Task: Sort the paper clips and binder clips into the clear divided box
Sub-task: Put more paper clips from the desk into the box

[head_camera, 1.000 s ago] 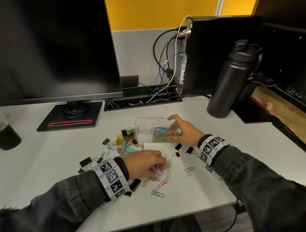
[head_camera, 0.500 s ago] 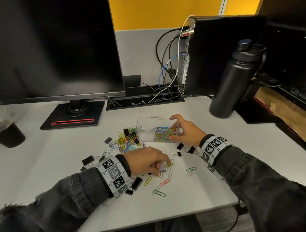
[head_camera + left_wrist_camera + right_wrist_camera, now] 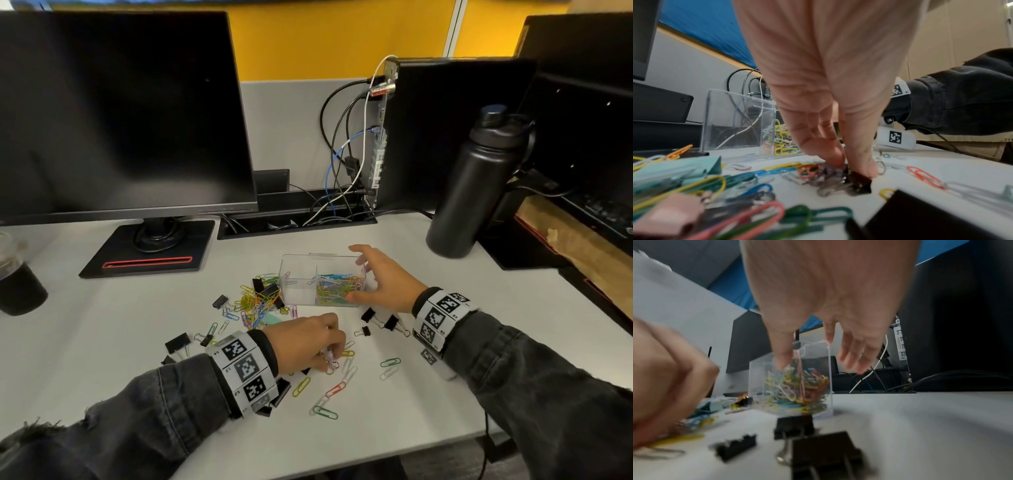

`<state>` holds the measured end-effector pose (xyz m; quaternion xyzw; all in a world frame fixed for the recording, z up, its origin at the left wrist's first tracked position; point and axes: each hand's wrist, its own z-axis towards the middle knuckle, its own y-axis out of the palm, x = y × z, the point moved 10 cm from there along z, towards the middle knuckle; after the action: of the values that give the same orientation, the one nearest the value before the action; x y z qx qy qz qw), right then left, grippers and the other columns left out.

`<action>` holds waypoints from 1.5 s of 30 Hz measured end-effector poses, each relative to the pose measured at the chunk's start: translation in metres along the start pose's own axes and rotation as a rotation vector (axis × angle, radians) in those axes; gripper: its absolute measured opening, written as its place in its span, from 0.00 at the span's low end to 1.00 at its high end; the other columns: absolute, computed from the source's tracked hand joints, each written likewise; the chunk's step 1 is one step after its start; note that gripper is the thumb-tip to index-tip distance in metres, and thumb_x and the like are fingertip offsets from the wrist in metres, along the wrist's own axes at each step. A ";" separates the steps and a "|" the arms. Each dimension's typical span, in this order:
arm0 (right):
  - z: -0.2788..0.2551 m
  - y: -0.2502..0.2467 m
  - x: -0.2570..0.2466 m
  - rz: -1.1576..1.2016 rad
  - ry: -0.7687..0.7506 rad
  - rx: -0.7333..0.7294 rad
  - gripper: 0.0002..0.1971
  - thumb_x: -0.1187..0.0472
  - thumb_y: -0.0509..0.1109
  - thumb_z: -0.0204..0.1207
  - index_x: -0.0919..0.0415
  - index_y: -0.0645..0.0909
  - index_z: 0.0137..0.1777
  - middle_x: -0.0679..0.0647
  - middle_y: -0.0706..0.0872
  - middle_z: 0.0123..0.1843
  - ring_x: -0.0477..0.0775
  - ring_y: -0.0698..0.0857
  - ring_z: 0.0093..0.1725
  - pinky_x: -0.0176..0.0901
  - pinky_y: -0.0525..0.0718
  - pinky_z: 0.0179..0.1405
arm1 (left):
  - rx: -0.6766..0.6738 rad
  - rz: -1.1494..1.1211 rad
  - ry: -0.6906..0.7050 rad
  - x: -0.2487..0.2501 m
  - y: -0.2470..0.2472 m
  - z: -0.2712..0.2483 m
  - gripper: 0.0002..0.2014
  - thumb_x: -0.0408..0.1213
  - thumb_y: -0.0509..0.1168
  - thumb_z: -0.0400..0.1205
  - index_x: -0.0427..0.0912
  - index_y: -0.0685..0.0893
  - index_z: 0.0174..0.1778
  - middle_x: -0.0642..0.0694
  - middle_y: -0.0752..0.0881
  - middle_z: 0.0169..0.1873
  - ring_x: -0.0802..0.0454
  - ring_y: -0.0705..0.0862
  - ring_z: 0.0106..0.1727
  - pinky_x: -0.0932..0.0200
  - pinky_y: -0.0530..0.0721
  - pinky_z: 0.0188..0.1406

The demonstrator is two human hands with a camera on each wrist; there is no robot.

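Note:
The clear divided box [image 3: 297,286] stands mid-desk; its right compartment holds coloured paper clips [image 3: 337,289] and I see nothing in the left one. My right hand [image 3: 355,274] is at the box's right end with fingers spread; the thumb [image 3: 782,363] touches the near wall and the other fingers are off the box. My left hand [image 3: 327,361] is in front of the box, fingertips pinching a small bunch of binder clips [image 3: 846,176], lavender and black, on the desk. A mixed clip pile [image 3: 257,305] lies left of the box. Three black binder clips [image 3: 371,315] lie by my right wrist.
Loose paper clips [image 3: 334,389] lie towards the desk's front edge, and more black binder clips [image 3: 178,342] at the left. A monitor on its stand [image 3: 147,250] is at the back left, a black bottle [image 3: 469,192] at the back right, a dark cup [image 3: 17,287] at the far left.
My right hand has let go of the box's right end and spread its fingers. The left hand has stayed in place, its fingertips working the clips on the desk.

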<state>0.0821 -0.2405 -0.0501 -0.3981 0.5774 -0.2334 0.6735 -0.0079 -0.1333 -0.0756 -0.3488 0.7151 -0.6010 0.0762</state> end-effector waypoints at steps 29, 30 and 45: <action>-0.042 0.097 -0.113 -0.366 -0.338 -0.409 0.07 0.64 0.73 0.70 0.60 0.83 0.48 0.54 0.85 0.43 0.51 0.80 0.39 0.39 0.78 0.37 | 0.238 -0.129 -0.719 -0.169 -0.017 -0.188 0.09 0.37 0.72 0.75 0.57 0.79 0.40 0.57 0.85 0.39 0.61 0.80 0.37 0.64 0.79 0.38; -0.042 0.095 -0.114 -0.354 -0.336 -0.403 0.08 0.65 0.73 0.70 0.60 0.84 0.49 0.54 0.86 0.43 0.50 0.80 0.38 0.38 0.78 0.37 | 0.223 -0.124 -0.740 -0.169 -0.015 -0.189 0.09 0.38 0.71 0.75 0.57 0.79 0.42 0.57 0.84 0.41 0.61 0.81 0.39 0.63 0.79 0.39; -0.043 0.113 -0.119 -0.348 -0.303 -0.416 0.07 0.59 0.75 0.69 0.59 0.84 0.46 0.51 0.76 0.42 0.50 0.75 0.42 0.41 0.76 0.40 | 0.088 0.056 -0.269 -0.007 0.010 -0.097 0.24 0.48 0.71 0.74 0.59 0.73 0.66 0.57 0.70 0.65 0.53 0.73 0.63 0.60 0.68 0.42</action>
<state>-0.0029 -0.0951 -0.0718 -0.6503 0.4289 -0.1600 0.6062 -0.0575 -0.0508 -0.0610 -0.4026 0.6806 -0.5773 0.2034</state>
